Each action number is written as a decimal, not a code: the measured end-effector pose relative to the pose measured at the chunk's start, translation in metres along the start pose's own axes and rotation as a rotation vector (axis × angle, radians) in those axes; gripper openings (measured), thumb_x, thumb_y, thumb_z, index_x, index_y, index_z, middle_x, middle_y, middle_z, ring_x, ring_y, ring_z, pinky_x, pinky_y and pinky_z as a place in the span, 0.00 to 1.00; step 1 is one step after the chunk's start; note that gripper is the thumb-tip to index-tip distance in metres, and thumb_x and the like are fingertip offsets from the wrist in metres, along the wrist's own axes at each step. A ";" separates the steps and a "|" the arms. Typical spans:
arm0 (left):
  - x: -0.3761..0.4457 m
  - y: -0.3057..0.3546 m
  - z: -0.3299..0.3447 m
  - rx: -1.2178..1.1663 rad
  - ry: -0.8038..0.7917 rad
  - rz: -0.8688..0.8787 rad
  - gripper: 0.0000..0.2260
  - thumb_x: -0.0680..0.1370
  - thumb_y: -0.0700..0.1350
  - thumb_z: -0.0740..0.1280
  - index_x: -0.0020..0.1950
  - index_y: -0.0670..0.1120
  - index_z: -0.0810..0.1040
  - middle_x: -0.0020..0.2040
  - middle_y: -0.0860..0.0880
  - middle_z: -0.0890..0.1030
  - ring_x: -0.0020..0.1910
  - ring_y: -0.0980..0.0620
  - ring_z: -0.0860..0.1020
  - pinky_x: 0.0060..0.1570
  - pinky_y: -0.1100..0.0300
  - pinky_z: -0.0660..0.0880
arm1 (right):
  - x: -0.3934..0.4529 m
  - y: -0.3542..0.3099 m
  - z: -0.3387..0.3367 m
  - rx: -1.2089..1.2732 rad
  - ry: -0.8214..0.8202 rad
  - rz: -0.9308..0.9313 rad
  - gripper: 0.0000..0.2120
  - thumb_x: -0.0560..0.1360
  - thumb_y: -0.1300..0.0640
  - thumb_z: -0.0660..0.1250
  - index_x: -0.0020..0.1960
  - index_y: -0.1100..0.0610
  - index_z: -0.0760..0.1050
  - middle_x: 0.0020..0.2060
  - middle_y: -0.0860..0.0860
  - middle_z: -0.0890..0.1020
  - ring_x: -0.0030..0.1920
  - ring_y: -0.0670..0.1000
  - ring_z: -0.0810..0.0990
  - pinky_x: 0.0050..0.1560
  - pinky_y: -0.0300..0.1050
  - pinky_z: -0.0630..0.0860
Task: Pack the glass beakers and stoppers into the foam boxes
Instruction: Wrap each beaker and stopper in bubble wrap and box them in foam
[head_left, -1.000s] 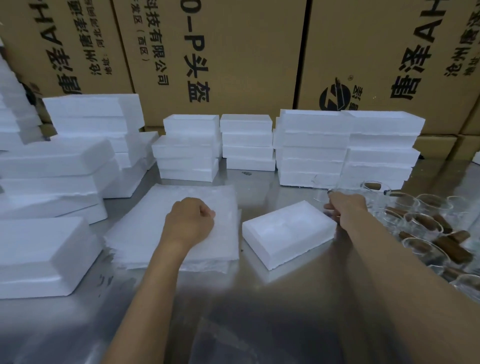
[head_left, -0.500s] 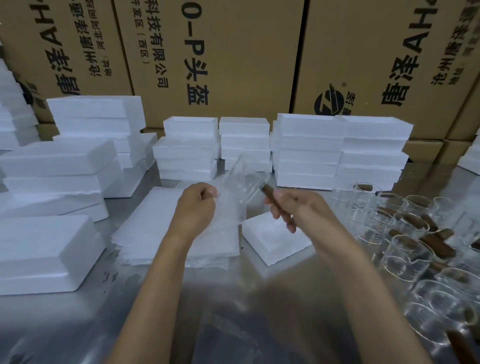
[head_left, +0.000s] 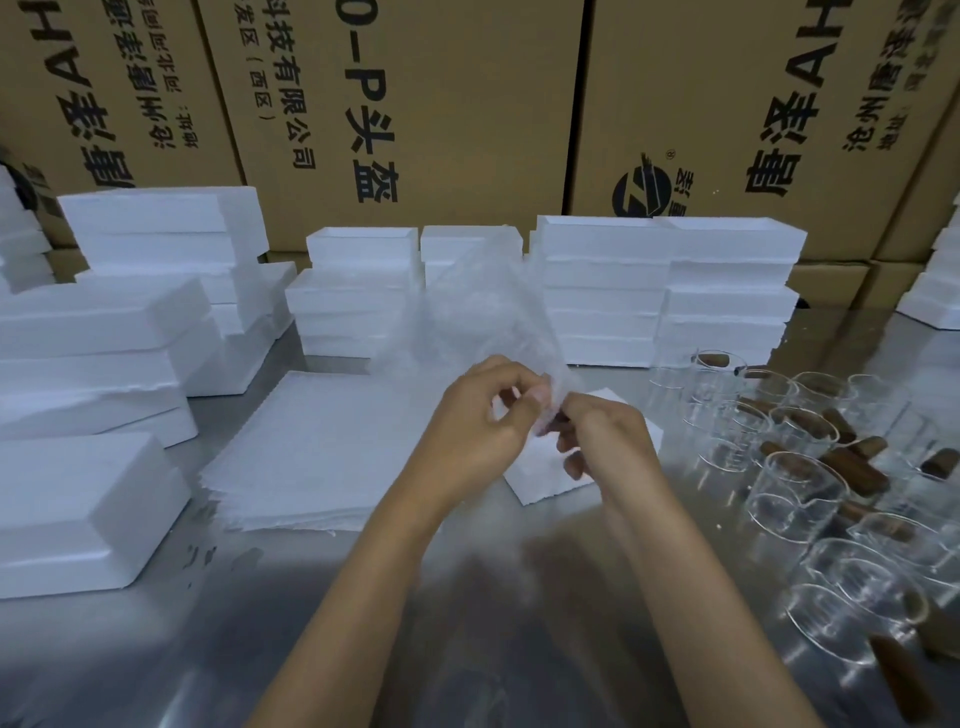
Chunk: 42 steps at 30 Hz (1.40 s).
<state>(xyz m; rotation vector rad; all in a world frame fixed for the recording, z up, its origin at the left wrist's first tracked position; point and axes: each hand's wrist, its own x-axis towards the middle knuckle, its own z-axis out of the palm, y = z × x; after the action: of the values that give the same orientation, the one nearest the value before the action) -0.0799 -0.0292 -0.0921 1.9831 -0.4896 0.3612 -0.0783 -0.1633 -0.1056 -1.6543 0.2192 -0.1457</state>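
Both hands, left (head_left: 475, 426) and right (head_left: 605, 441), pinched a clear bag (head_left: 483, 306) and a brown stopper (head_left: 553, 425) between their fingers.

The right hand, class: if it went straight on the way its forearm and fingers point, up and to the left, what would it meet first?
The right hand would meet the clear plastic bag it already pinches, then almost at once the left hand facing it. Depth is unclear, so which comes first is uncertain.
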 end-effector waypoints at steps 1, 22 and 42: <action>-0.002 0.002 0.002 -0.029 -0.029 -0.023 0.08 0.81 0.42 0.65 0.43 0.47 0.81 0.43 0.56 0.81 0.45 0.58 0.77 0.46 0.65 0.71 | -0.001 -0.001 -0.004 0.131 -0.027 0.045 0.12 0.76 0.59 0.63 0.36 0.57 0.80 0.30 0.48 0.80 0.30 0.47 0.74 0.31 0.39 0.70; 0.004 -0.028 -0.047 -0.517 -0.004 -0.212 0.31 0.69 0.64 0.75 0.70 0.59 0.74 0.65 0.58 0.79 0.64 0.57 0.77 0.69 0.52 0.68 | 0.003 0.002 -0.031 0.517 -0.494 0.064 0.11 0.76 0.66 0.60 0.51 0.62 0.81 0.44 0.57 0.81 0.37 0.48 0.74 0.35 0.36 0.72; 0.005 -0.015 -0.027 -1.039 0.235 -0.396 0.28 0.76 0.40 0.71 0.75 0.42 0.67 0.66 0.41 0.79 0.64 0.42 0.78 0.64 0.46 0.75 | -0.006 -0.011 -0.047 0.019 -0.355 -0.094 0.38 0.70 0.22 0.56 0.48 0.53 0.86 0.18 0.50 0.60 0.21 0.49 0.57 0.24 0.37 0.61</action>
<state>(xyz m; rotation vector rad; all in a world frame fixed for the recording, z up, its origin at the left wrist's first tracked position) -0.0691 0.0001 -0.0894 0.9671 -0.0708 0.0464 -0.0941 -0.2070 -0.0899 -1.6418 -0.1290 0.0764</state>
